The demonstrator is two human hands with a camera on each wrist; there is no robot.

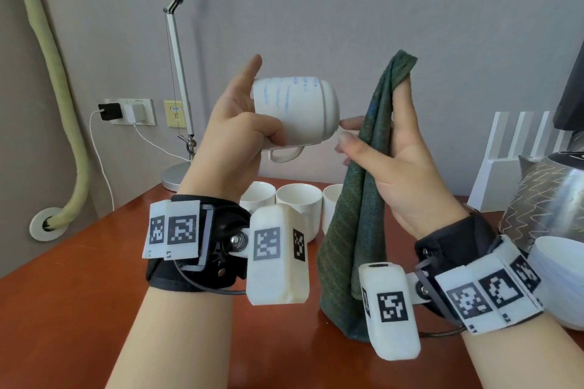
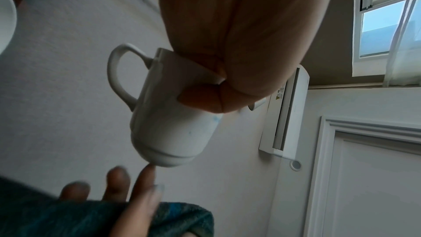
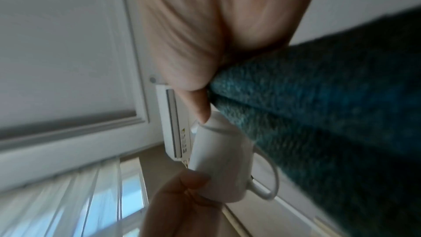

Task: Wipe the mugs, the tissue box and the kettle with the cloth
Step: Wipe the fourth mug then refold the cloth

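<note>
A mug [image 1: 295, 110] is held on its side above the table [image 1: 72, 309] by the left hand [image 1: 235, 136], its handle turned downward and its base pointing right. Just right of that mug, a cloth [image 1: 357, 215] is held upright by the right hand [image 1: 407, 167], its lower end hanging close to the table. A right fingertip [image 2: 148, 170] is placed against the mug's base. Below and behind the mug, three mugs [image 1: 298, 202] are lined up on the table. Far right of the mug, a kettle [image 1: 543, 199] is set, with a bowl [image 1: 559, 281] in front of it. A lamp base [image 1: 173, 178] is placed left of and behind the mug.
</note>
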